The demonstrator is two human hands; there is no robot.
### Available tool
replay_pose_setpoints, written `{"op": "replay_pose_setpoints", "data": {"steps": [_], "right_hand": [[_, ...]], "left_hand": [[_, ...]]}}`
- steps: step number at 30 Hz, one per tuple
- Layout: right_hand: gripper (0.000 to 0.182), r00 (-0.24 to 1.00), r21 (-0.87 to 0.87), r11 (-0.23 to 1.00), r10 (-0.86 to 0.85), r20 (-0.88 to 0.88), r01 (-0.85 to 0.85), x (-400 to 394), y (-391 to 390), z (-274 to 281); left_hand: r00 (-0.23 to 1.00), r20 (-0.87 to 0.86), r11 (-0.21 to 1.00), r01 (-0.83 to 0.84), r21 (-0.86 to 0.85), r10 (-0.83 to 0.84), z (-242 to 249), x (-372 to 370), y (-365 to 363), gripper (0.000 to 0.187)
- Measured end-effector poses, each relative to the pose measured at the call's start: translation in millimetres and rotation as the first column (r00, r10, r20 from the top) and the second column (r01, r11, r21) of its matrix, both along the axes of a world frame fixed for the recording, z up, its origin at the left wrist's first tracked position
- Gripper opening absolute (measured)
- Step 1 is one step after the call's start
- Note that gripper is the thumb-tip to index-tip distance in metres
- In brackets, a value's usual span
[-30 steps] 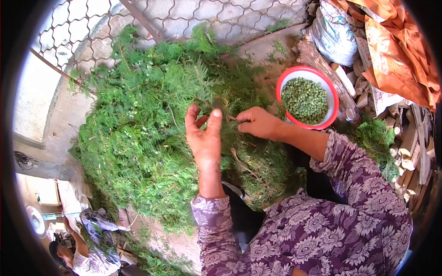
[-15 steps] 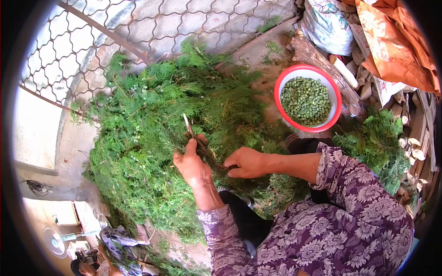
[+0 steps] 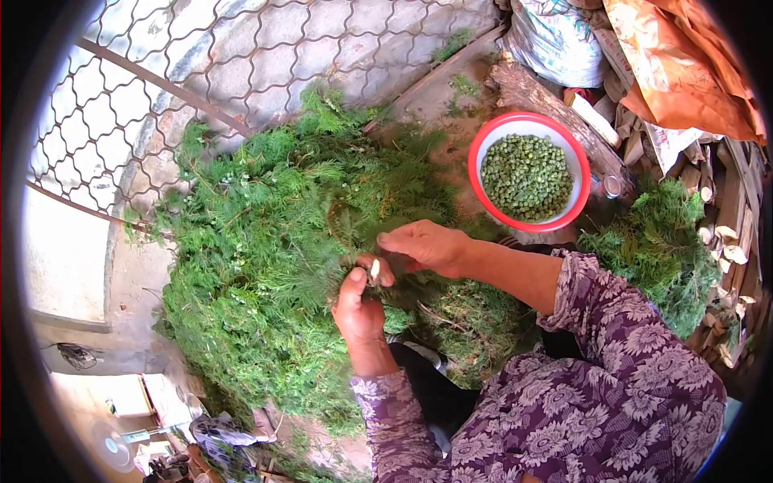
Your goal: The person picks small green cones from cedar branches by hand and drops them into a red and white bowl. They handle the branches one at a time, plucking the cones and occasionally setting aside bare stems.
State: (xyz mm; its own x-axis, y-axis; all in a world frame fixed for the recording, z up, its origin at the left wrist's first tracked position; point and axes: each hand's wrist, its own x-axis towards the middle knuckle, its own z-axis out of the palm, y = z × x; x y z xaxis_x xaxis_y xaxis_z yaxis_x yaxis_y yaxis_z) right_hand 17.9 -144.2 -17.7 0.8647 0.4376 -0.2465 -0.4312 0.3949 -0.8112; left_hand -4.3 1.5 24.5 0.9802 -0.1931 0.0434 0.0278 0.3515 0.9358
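My left hand is closed around a green, scaly-leaved evergreen branch, whose pale cut end shows between thumb and fingers. Just to its upper right is my right hand, thumb and fingers pinched together; what they hold, if anything, is too small or hidden to name. Beneath both hands spreads a large heap of feathery evergreen branches. A white basin with a red rim stands beyond my right forearm, holding many small green cones.
Wavy metal mesh borders the far side. Behind the basin lie a log, a white sack, orange sheeting and stacked firewood. More greenery is at right. At lower left are a fan and another person, partly visible.
My right hand has risen from below right of my left hand to its upper right. In my left hand the branch has turned, its pale end now lower and pointing toward me.
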Motion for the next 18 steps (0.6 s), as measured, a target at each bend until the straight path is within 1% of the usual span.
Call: {"op": "replay_pose_setpoints", "data": {"steps": [1, 2, 4, 5, 6, 8, 9, 10, 11, 12, 13, 14, 15, 16, 18], "right_hand": [[0.029, 0.999, 0.038, 0.999, -0.008, -0.033, 0.009, 1, -1, 0], [0.03, 0.998, 0.076, 0.997, -0.015, -0.067, 0.02, 3, -2, -1], [0.026, 0.999, 0.062, 0.998, -0.016, -0.036, 0.019, 4, -4, 4], [0.023, 1.0, 0.045, 0.999, -0.015, -0.005, 0.015, 4, -5, 6], [0.023, 1.0, 0.047, 0.999, -0.018, -0.005, 0.018, 4, -5, 6], [0.025, 0.998, 0.23, 0.972, -0.046, -0.033, 0.053, 2, -4, 6], [0.025, 0.998, 0.231, 0.971, -0.049, -0.033, 0.055, 0, -3, 6], [0.026, 0.993, 0.235, 0.965, -0.111, -0.042, 0.118, -2, -2, 8], [0.028, 0.983, 0.235, 0.955, -0.175, -0.049, 0.181, -2, -2, 9], [0.028, 0.983, 0.235, 0.954, -0.178, -0.046, 0.184, -2, -4, 7], [0.028, 0.981, 0.136, 0.972, -0.194, -0.007, 0.193, -1, -6, 3], [0.027, 0.978, 0.036, 0.978, -0.204, 0.032, 0.203, 0, -7, -2], [0.027, 0.978, 0.036, 0.978, -0.204, 0.033, 0.203, 1, -6, -5], [0.029, 0.972, 0.046, 0.972, -0.233, 0.032, 0.231, 1, -5, -7], [0.03, 0.965, 0.055, 0.964, -0.26, 0.032, 0.258, 0, -5, -5]], "left_hand": [[0.998, 0.042, 0.998, 0.045, 0.05, -0.047, -1, -1, -2, 0.034], [0.998, 0.042, 0.997, 0.048, 0.052, -0.05, -3, -2, -2, 0.034], [0.988, 0.027, 0.987, 0.15, 0.06, -0.152, -6, -4, -3, 0.037], [0.97, 0.063, 0.971, 0.231, 0.07, -0.235, -5, -4, -6, 0.035], [0.969, 0.062, 0.97, 0.234, 0.072, -0.238, -4, -6, -8, 0.035], [0.98, -0.058, 0.978, 0.194, 0.081, -0.19, -4, -14, -17, 0.032], [0.981, -0.086, 0.984, 0.176, 0.042, -0.172, -7, -15, -19, 0.03], [0.981, -0.087, 0.983, 0.178, 0.044, -0.174, -9, -14, -18, 0.03], [0.979, -0.138, 0.987, 0.156, 0.044, -0.148, -12, -13, -17, 0.027], [0.975, -0.187, 0.99, 0.133, 0.045, -0.123, -13, -12, -17, 0.025], [0.975, -0.185, 0.99, 0.136, 0.045, -0.126, -12, -12, -19, 0.025], [0.968, -0.223, 0.987, 0.138, 0.078, -0.118, -10, -12, -20, 0.026], [0.959, -0.261, 0.984, 0.141, 0.111, -0.108, -8, -13, -21, 0.028], [0.96, -0.26, 0.984, 0.14, 0.111, -0.107, -7, -13, -20, 0.028], [0.974, -0.222, 0.941, 0.106, 0.321, -0.034, -4, -9, -14, 0.028]]}}
